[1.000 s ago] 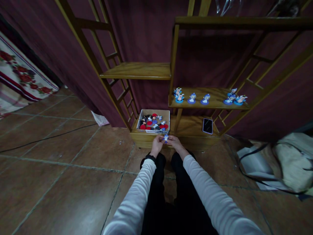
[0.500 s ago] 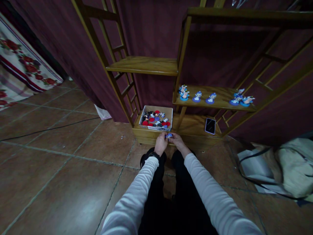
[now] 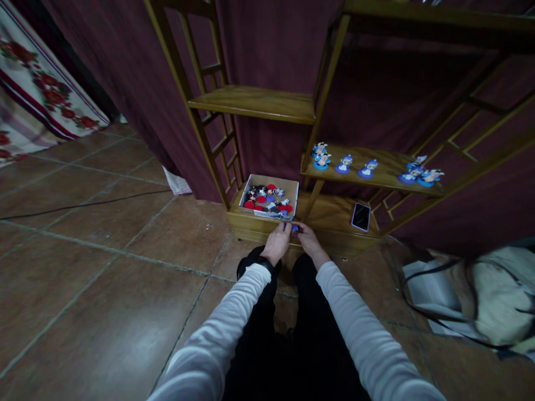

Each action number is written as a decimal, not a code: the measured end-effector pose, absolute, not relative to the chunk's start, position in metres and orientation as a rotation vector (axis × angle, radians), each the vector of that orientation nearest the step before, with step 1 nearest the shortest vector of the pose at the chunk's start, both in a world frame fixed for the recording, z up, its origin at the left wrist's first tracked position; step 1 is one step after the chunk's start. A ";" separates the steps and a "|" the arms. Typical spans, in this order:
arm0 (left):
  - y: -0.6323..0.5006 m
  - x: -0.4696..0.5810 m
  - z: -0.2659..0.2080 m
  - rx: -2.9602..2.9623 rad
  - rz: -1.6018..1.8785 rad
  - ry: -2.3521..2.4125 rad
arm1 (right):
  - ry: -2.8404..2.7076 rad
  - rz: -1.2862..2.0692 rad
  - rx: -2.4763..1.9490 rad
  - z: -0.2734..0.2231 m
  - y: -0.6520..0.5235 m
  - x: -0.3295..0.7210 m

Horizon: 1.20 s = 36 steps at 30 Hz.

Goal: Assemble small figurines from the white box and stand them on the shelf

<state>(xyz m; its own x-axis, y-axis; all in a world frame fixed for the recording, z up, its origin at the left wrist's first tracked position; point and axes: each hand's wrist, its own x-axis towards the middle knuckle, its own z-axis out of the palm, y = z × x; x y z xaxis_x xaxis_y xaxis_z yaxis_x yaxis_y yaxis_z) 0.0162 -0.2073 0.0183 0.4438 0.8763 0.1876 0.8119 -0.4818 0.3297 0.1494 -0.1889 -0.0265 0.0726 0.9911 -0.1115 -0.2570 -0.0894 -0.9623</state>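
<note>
Between the fingertips of my left hand (image 3: 279,240) and my right hand (image 3: 308,238) is a small purple figurine (image 3: 295,228), mostly covered by the fingers. Both hands are closed on it, just in front of the cabinet's lower ledge. Behind them, a shallow cardboard box (image 3: 247,212) holds several small figurines and red and purple round bases. On the shelf to the right stand two purple-and-white figurines (image 3: 345,164), with blue figurines (image 3: 321,161) at its left end and a cluster of figurines (image 3: 429,177) at its right end.
A phone (image 3: 360,216) lies on the lower ledge of the wooden shelf unit (image 3: 251,103). Pale bags with a dark strap (image 3: 499,298) rest on the floor at right. A black cable (image 3: 83,206) crosses the tiles at left. A dark red curtain (image 3: 267,50) hangs behind.
The figurine has been turned in my fingers, and less of its white part shows. My hands remain together in front of the box while the view has shifted slightly.
</note>
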 end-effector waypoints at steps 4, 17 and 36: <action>-0.207 0.014 0.019 2.542 0.476 1.456 | -0.906 1.342 -1.100 -0.026 -0.189 0.149; -0.209 0.013 0.018 2.440 0.575 1.423 | -0.908 1.339 -1.126 -0.026 -0.188 0.149; -0.176 0.005 -0.010 1.705 0.939 1.326 | -0.879 1.499 -1.141 -0.021 -0.188 0.146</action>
<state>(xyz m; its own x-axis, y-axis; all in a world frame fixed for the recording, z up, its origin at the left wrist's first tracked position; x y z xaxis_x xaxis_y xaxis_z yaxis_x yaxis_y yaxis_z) 0.0054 -0.1762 -0.0103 0.1876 0.9777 0.0942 0.4131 -0.1656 0.8955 0.1456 -0.1885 -0.0209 -0.0390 0.9749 -0.2190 -0.2851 -0.2209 -0.9327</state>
